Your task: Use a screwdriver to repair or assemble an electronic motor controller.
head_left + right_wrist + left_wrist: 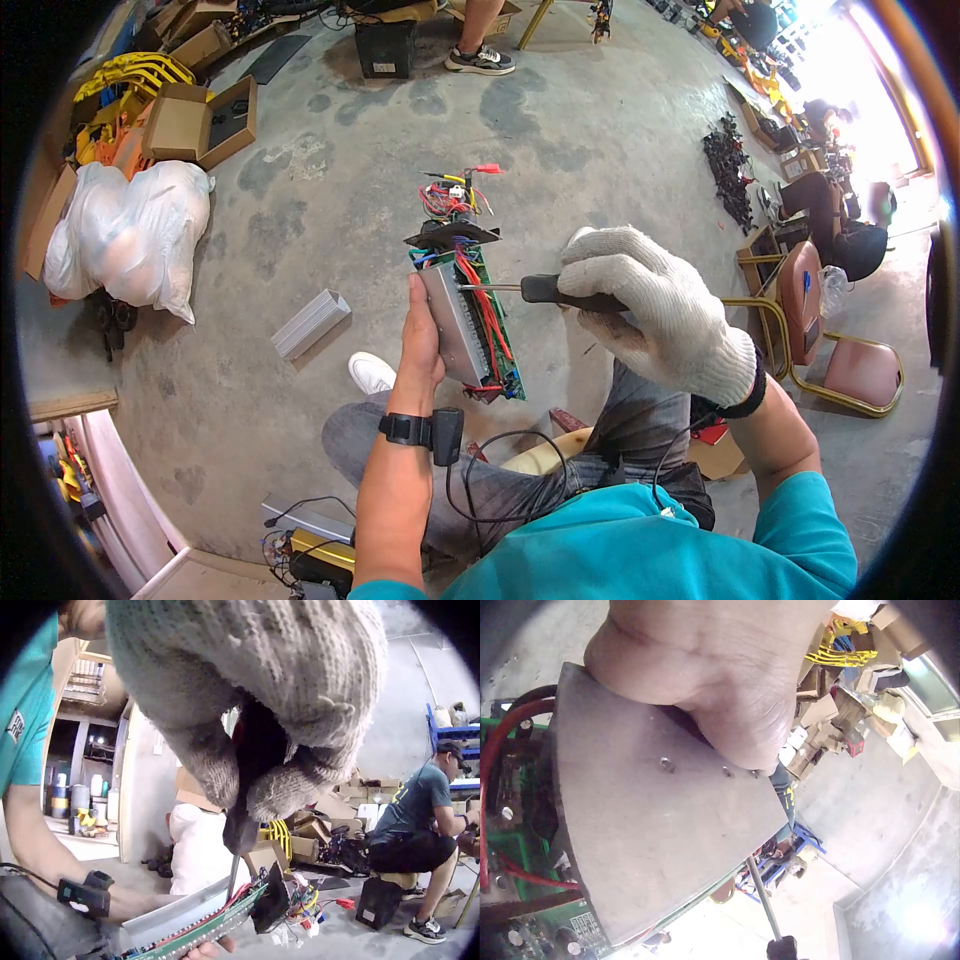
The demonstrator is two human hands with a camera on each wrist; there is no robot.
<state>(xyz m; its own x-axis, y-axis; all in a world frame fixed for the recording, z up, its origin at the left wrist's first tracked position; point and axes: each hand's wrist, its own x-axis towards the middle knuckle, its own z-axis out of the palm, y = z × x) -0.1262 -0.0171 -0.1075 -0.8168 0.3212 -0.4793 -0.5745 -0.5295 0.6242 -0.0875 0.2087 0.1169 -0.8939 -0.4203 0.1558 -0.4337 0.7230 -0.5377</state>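
My bare left hand [422, 335] grips a circuit board assembly by its grey metal heat sink [452, 325]. Along the green circuit board [225, 924] run red wires, and a black end plate [450, 236] with loose coloured leads sits at the far end. In my right hand [655, 310], which wears a white knitted glove, is a screwdriver [570, 293] held by its dark handle. Its thin shaft points left, and the tip is at the heat sink's edge beside the red wires. In the left wrist view, screw holes show in the heat sink plate [667, 817].
An aluminium housing [311, 325] lies on the concrete floor left of my knee. White bags [130, 235] and an open cardboard box [205, 125] stand at the left. A chair [850, 370] is at the right. Another person [416, 832] sits farther off near a black box [377, 904].
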